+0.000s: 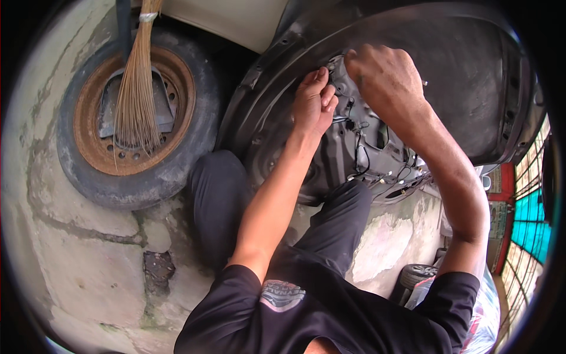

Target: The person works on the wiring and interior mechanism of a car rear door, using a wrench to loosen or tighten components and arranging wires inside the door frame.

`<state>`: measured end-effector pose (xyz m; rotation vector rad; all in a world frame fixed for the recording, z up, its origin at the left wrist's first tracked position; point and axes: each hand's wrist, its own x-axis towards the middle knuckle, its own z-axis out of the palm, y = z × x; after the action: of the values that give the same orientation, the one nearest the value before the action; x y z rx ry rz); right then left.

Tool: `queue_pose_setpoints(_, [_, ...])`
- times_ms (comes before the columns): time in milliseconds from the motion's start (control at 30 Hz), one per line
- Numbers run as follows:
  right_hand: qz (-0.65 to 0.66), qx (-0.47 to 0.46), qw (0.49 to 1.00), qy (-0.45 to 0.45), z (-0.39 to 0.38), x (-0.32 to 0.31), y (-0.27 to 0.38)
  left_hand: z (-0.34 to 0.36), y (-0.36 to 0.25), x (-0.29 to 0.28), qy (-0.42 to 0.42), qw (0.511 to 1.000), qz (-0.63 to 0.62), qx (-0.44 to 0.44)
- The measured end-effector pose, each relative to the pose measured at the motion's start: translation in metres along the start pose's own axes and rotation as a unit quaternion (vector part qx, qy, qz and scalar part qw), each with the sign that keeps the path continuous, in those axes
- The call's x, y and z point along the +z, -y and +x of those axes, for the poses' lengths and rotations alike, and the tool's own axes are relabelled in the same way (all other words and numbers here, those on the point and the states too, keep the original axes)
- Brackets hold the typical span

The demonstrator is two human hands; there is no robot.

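Cracked concrete (88,271) framed a wheel (180,112), dustpan (109,112) and broom (134,106) before its rim (87,127). Left hand (314,103) was curled narrow and right hand (384,75) balled, grip unclear, at wired metalwork (339,154) inside a dark curved panel (463,82).

Free room between the forearms (278,192) ends at dark wires (358,141).

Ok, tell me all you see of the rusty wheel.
The wheel has a scuffed, dark grey, rubber-looking tire around a rusty brown metal-looking rim with small holes. It faces the camera at the left; a grey dustpan and a tan broom partly cover it, though I can't tell whether they touch it.
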<state>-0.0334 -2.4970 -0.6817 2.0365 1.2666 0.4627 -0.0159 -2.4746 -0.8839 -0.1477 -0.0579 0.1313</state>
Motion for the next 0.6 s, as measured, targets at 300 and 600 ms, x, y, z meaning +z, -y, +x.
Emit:
queue_pose_setpoints(300, [-0.167, -0.048, 0.976, 0.129, 0.029, -0.016, 0.048, 0.001, 0.006, 0.003, -0.019, 0.999, -0.004, 0.028])
queue_pose_setpoints(600, [-0.082, -0.201, 0.976, -0.005, 0.044, -0.005, 0.01, -0.001, 0.006, 0.002, -0.003, 0.999, -0.001, 0.045])
